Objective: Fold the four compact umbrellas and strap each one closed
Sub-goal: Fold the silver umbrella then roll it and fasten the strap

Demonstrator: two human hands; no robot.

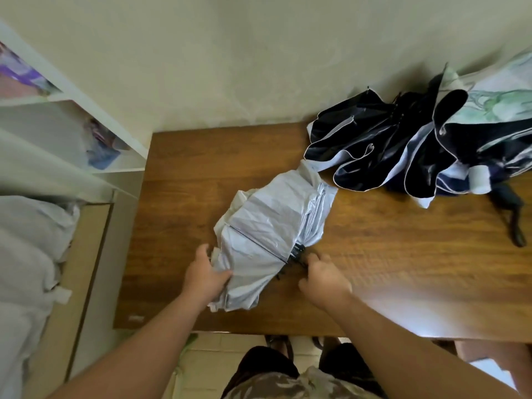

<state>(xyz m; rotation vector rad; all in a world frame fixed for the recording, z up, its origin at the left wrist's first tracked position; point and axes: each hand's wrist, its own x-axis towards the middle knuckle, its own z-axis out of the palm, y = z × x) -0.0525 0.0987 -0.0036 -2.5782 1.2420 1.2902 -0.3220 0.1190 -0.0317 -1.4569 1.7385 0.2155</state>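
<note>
A pale grey umbrella (270, 234) lies collapsed near the middle of the wooden table (388, 254), its crumpled canopy running from about seven o'clock up toward one o'clock, unstrapped and loosely bunched. The person's left hand (204, 273) holds the canopy's near left edge, thumb laid over the fabric and fingers curled in behind it. The right hand (324, 279) sits at the canopy's right side, around four o'clock from the umbrella's middle, with its fingers bent and closing on the small black part (298, 251) that pokes out from under the cloth; whether they fully pinch it I cannot tell. Out at two o'clock on the table, near the wall (230, 67), a heap of dark navy umbrellas (403, 145) with white piping sprawls open and slack, and a pale green-printed canopy (501, 102) rests against it on the far side. A dark handle (515, 217) trails from the heap toward the table's right. White shelves (72, 116) stand off at nine o'clock.
</note>
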